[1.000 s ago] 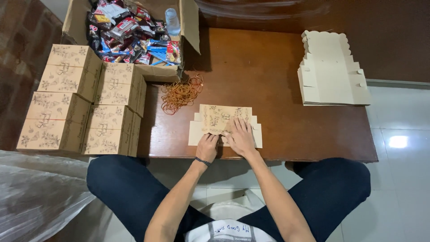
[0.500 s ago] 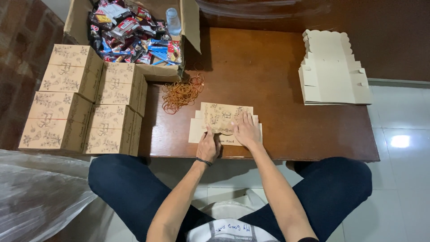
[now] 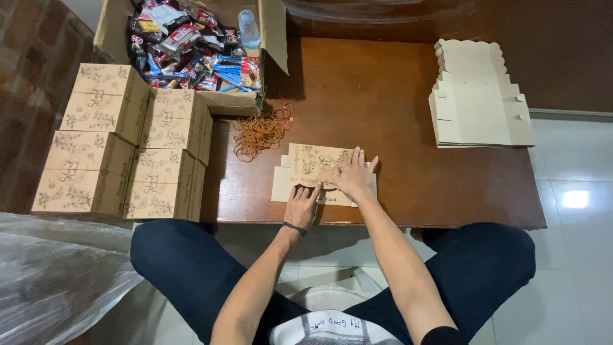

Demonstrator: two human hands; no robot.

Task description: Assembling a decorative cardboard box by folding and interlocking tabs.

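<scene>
**A:** Where is the flat box blank (image 3: 311, 167) lying?

**B:** On the brown table (image 3: 396, 108), close to its near edge, right in front of the person. It is a pale tan sheet with a printed flower pattern, lying flat with its flaps spread out to both sides.

**A:** And the hands?

**B:** Both are on it. The left hand (image 3: 302, 206) rests at the near edge of the blank, fingers loosely curled, with the tips on the lower flap; a dark band sits on that wrist. The right hand (image 3: 353, 176) lies palm down on the right part of the blank, fingers stretched out and slightly spread, pressing flat. Neither hand is closed around anything.

**A:** So the card is under the fingers, not between them?

**B:** Yes, under them. The patterned middle panel shows just to the left of the right fingers.

**A:** What else is around?

**B:** A heap of rubber bands (image 3: 260, 131) just beyond the blank, an open carton of snack packets (image 3: 191, 45) at the far left, four folded boxes (image 3: 124, 144) stacked beside the table, and a pile of plain blanks (image 3: 479, 96) well apart at the right
</scene>
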